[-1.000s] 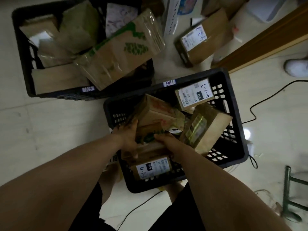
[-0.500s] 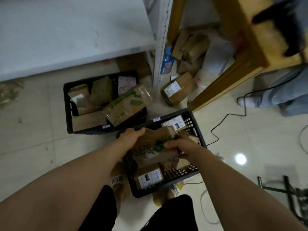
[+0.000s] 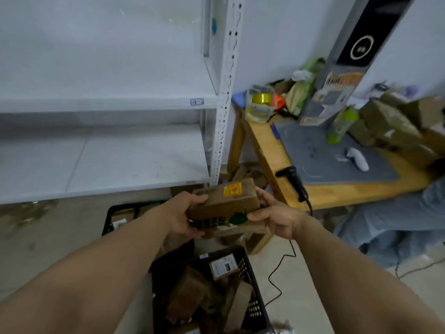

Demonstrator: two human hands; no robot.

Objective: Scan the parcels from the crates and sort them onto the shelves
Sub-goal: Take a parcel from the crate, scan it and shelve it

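Note:
I hold a brown cardboard parcel (image 3: 224, 201) with a yellow sticker and green print in front of me. My left hand (image 3: 183, 213) grips its left end and my right hand (image 3: 272, 215) grips its right end. Below my arms stands a black crate (image 3: 250, 280) with several more parcels in it. A second black crate (image 3: 113, 215) lies further back on the floor. The white shelves (image 3: 108, 104) rise at the left, both boards bare. A black handheld scanner (image 3: 292, 179) lies on the wooden table's near corner.
A wooden table (image 3: 269, 150) at the right carries a grey mat, tape rolls, a green bottle, a tall box and several parcels. A person in blue trousers (image 3: 397, 220) sits at the right. Black cable (image 3: 279, 280) trails over the tiled floor.
Both hands have lifted the parcel out of the crate to about table height. My view has swung up from the crates to the shelves and table.

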